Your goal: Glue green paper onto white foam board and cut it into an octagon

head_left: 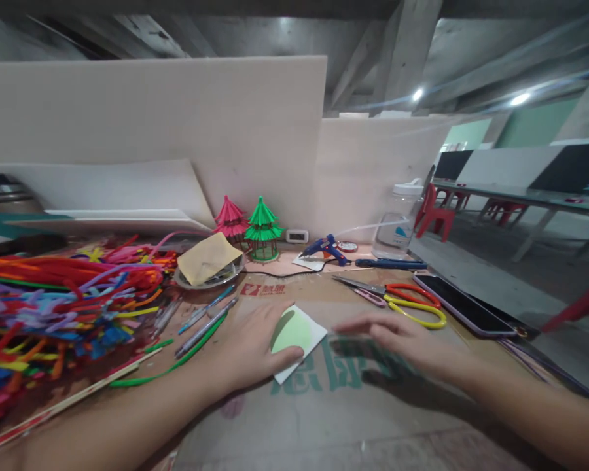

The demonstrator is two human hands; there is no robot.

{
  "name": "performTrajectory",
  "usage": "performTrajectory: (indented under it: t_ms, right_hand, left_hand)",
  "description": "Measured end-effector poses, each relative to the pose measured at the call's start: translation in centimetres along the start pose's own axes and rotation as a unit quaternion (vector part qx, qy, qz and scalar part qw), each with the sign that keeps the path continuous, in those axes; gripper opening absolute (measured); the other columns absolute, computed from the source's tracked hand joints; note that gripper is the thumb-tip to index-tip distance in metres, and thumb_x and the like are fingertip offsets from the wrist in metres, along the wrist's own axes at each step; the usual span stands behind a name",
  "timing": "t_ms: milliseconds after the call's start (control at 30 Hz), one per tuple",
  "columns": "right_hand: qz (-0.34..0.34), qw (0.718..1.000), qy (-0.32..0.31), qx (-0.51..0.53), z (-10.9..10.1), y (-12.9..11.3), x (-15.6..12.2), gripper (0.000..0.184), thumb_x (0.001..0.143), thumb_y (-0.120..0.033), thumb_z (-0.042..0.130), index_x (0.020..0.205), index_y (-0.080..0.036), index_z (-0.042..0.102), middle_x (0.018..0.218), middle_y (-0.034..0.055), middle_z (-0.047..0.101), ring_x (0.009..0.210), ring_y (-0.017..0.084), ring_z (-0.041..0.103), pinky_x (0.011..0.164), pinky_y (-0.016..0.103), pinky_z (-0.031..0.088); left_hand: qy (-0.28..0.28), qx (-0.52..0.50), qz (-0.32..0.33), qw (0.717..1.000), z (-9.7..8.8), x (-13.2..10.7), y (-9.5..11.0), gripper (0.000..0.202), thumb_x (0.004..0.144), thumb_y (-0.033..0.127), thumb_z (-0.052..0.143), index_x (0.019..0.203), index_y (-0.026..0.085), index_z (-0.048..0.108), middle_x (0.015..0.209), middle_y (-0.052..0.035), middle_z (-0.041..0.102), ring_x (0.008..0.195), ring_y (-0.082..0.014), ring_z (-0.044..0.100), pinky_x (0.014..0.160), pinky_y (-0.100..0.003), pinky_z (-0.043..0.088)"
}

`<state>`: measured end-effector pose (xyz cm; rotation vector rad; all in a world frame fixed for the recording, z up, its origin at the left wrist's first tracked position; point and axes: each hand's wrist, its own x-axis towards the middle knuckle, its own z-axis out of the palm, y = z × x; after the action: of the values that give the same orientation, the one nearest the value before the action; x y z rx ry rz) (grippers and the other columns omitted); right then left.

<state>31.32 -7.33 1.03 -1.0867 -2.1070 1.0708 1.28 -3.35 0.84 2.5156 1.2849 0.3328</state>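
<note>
My left hand (252, 350) rests on the cardboard-covered table (353, 418), its thumb and fingers pinching a small white paper with a light green shape (297, 333) on it. My right hand (397, 340) hovers just right of the paper, fingers stretched out flat and blurred by motion, holding nothing. Red and yellow handled scissors (402, 297) lie just beyond the right hand.
A big pile of coloured pipe cleaners (59, 307) fills the left. Pens (209, 317), a metal plate with yellow paper (209, 261), pink and green pavilion models (250, 229), a blue glue gun (324, 248), a plastic jar (397, 222) and a phone (461, 304) lie around. White boards stand behind.
</note>
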Motion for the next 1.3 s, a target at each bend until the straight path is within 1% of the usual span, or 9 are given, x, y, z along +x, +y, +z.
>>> performTrajectory:
  t_ms: [67,167,300,500,633,700,833,933,1300]
  right_hand:
    - [-0.008,0.993,0.075,-0.096,-0.1,1.2,2.0,0.055,0.099,-0.056,0.044,0.143,-0.026,0.056,0.151,0.0128,0.051,0.141,0.031,0.047,0.118,0.054,0.035]
    - [-0.031,0.968,0.016,-0.250,-0.2,2.7,5.0,0.067,0.099,-0.051,0.044,0.154,-0.013,0.040,0.163,0.0154,0.029,0.152,0.032,0.025,0.125,0.056,0.018]
    - [-0.055,0.954,-0.049,-0.290,0.1,2.9,6.4,0.065,0.100,-0.050,0.045,0.155,-0.016,0.038,0.162,0.0125,0.032,0.151,0.028,0.028,0.127,0.049,0.018]
    - [-0.049,0.977,-0.083,-0.192,0.2,1.4,2.9,0.051,0.101,-0.046,0.046,0.148,-0.025,0.051,0.158,0.0064,0.041,0.149,0.027,0.035,0.124,0.051,0.024]
    - [-0.024,0.994,-0.092,0.053,0.4,1.7,0.4,0.056,0.102,-0.054,0.041,0.090,-0.017,0.081,0.104,0.0145,0.079,0.112,0.027,0.070,0.117,0.054,0.034]
    - [-0.028,0.975,-0.097,0.199,0.6,1.5,-0.2,0.067,0.101,-0.060,0.037,0.070,-0.015,0.075,0.071,0.0111,0.077,0.082,0.024,0.077,0.113,0.055,0.037]
    - [-0.023,0.982,-0.056,0.181,1.7,0.0,-0.2,0.040,0.090,-0.055,0.064,0.087,-0.016,0.074,0.108,0.0154,0.076,0.103,0.024,0.070,0.113,0.050,0.037]
    - [-0.029,0.955,-0.109,0.275,3.2,-1.0,0.1,0.067,0.093,-0.067,0.049,0.046,-0.019,0.046,0.056,0.0045,0.063,0.062,0.018,0.066,0.103,0.051,0.045]
    - [-0.014,0.965,-0.150,0.213,4.8,-3.9,-1.1,0.057,0.085,-0.072,0.058,0.070,-0.017,0.059,0.075,0.0041,0.063,0.073,0.016,0.060,0.094,0.041,0.047]
  left_hand:
    - [0.008,-0.001,0.003,1.000,0.1,0.5,-0.6,0.082,0.087,0.063,0.057,0.152,0.016,0.038,0.156,-0.0168,0.044,0.142,-0.0374,0.042,0.116,-0.053,0.034]
    - [0.019,-0.002,0.009,1.000,0.1,1.3,-1.6,0.080,0.089,0.065,0.052,0.152,0.016,0.038,0.157,-0.0163,0.043,0.142,-0.0366,0.042,0.116,-0.053,0.034]
    - [0.022,-0.017,0.022,0.999,0.0,2.1,-2.5,0.077,0.090,0.062,0.052,0.149,0.014,0.040,0.155,-0.0171,0.046,0.140,-0.0339,0.046,0.115,-0.049,0.037]
    - [0.033,-0.030,0.026,0.999,0.1,2.1,-2.7,0.070,0.093,0.059,0.050,0.149,0.017,0.041,0.153,-0.0140,0.049,0.139,-0.0317,0.048,0.114,-0.047,0.038]
    - [0.032,-0.025,0.016,0.999,0.1,2.0,-2.7,0.068,0.093,0.058,0.050,0.149,0.019,0.042,0.152,-0.0124,0.051,0.137,-0.0330,0.049,0.113,-0.048,0.039]
    - [0.028,-0.027,0.014,0.999,0.1,1.9,-2.7,0.067,0.094,0.057,0.049,0.148,0.020,0.042,0.152,-0.0121,0.051,0.137,-0.0331,0.050,0.112,-0.048,0.040]
    - [0.032,-0.026,0.018,0.999,0.1,1.9,-2.7,0.065,0.095,0.057,0.046,0.148,0.019,0.043,0.153,-0.0120,0.050,0.138,-0.0328,0.049,0.113,-0.048,0.039]
    - [0.031,-0.024,0.021,0.999,0.2,1.9,-2.7,0.066,0.096,0.057,0.045,0.147,0.017,0.044,0.152,-0.0131,0.051,0.137,-0.0332,0.049,0.113,-0.050,0.039]
    - [0.030,-0.028,0.030,0.999,0.3,1.9,-2.7,0.064,0.098,0.055,0.042,0.148,0.015,0.043,0.152,-0.0146,0.049,0.140,-0.0311,0.047,0.116,-0.048,0.037]
